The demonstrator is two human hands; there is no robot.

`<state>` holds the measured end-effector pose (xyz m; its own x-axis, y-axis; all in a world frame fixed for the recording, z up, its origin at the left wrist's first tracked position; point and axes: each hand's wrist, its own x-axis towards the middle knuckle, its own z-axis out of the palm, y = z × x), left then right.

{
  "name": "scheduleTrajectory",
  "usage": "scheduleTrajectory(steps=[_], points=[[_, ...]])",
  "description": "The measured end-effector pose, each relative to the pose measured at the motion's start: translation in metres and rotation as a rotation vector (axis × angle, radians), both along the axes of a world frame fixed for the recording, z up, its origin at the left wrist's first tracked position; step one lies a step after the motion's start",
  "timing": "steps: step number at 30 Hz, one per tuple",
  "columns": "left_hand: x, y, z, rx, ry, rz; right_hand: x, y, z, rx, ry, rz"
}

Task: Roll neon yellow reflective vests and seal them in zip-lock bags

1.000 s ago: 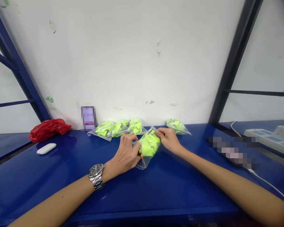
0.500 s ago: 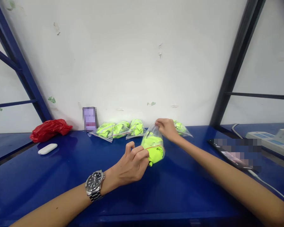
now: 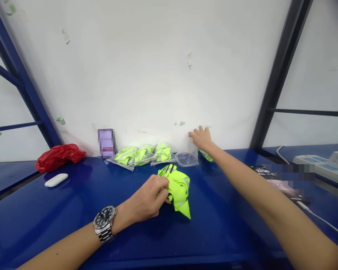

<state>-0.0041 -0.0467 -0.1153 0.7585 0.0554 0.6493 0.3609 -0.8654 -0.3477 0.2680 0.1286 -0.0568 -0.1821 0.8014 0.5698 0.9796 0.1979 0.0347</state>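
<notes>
My left hand (image 3: 148, 197), with a metal watch (image 3: 104, 221) on its wrist, is closed on a bunched neon-yellow reflective vest (image 3: 178, 187) over the middle of the blue table. Grey reflective strips show on the cloth, and one corner hangs toward me. Farther back, my right hand (image 3: 201, 138) reaches to the wall with its fingers spread and nothing in them. Just below and left of it lies a clear zip bag (image 3: 187, 159) with no vest inside. Another bagged vest (image 3: 207, 156) is partly hidden behind my right wrist.
Several bagged yellow vests (image 3: 143, 154) line the wall, left of the zip bag. A phone (image 3: 106, 143) leans there beside a red plastic bag (image 3: 59, 156). A white case (image 3: 56, 180) lies at left; a cabled phone (image 3: 284, 185) and power strip (image 3: 323, 168) are at right.
The vest has come out of its clear bag and stays in my left hand. My right hand has let go of the bag, which now lies by the wall.
</notes>
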Motion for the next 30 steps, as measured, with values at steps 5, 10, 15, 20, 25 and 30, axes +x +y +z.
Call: scheduleTrajectory(steps=[5,10,15,20,25,30], points=[[-0.017,0.014,-0.001,-0.085,-0.013,0.164,-0.012,-0.021,0.012,0.085,0.039,-0.022],[-0.022,0.017,-0.003,-0.418,-0.102,0.329,-0.049,-0.086,0.006,0.007,0.039,0.287],[-0.018,0.021,-0.001,-0.846,-0.198,0.352,-0.064,-0.141,-0.021,-0.317,0.244,0.59],[-0.01,0.028,0.0,-1.405,-0.54,0.285,-0.063,-0.141,-0.044,-0.528,0.572,0.712],[-0.001,0.026,0.006,-1.608,-0.749,0.03,-0.066,-0.14,-0.048,-0.332,0.756,0.79],[-0.011,0.031,0.018,-0.76,-0.58,0.172,-0.066,-0.144,-0.042,-0.01,0.598,0.817]])
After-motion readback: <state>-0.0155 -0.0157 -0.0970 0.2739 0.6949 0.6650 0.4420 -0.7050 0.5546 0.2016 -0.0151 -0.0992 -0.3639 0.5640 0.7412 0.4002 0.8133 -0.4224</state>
